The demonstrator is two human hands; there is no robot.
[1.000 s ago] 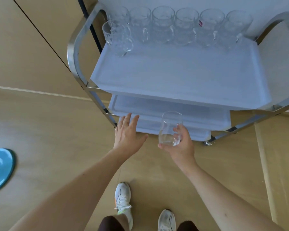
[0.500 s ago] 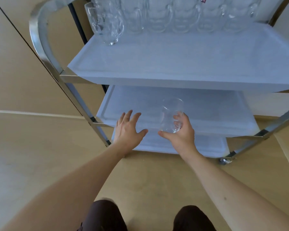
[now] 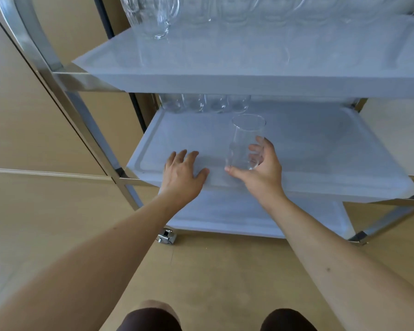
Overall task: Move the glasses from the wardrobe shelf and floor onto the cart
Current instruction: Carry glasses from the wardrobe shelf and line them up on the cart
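Head view, looking down at a three-tier cart (image 3: 65, 75) with a metal frame and pale grey trays.

Right hand (image 3: 261, 170): grip is on a clear tumbler (image 3: 245, 142), fingers curled round its lower right side, thumb stretched out along its base at the left. The tumbler stands upright over the middle tray (image 3: 320, 149), near the tray's front half. Whether its base touches the tray cannot be told.

Left hand (image 3: 183, 170): grip is wide and holds nothing; fingers spread and relaxed, palm down over the front left part of the middle tray, just beside the tumbler hand. Contact with the tray surface is likely but not certain.

At the back of the middle tray, a row of clear glasses (image 3: 204, 103) stands, their upper parts hidden by the top tray (image 3: 249, 75).

On the top tray, a glass mug (image 3: 157, 16) stands at the near left, with more mugs (image 3: 261, 10) in a row behind it along the far edge, cut off by the frame's top.

Bottom tray (image 3: 237, 216) shows below the forearms. A caster wheel (image 3: 166, 236) sits at the cart's front left corner on the tan floor (image 3: 213, 278). Beige wardrobe panels (image 3: 14, 111) stand to the left. Dark shorts (image 3: 148, 321) show at the lower edge.
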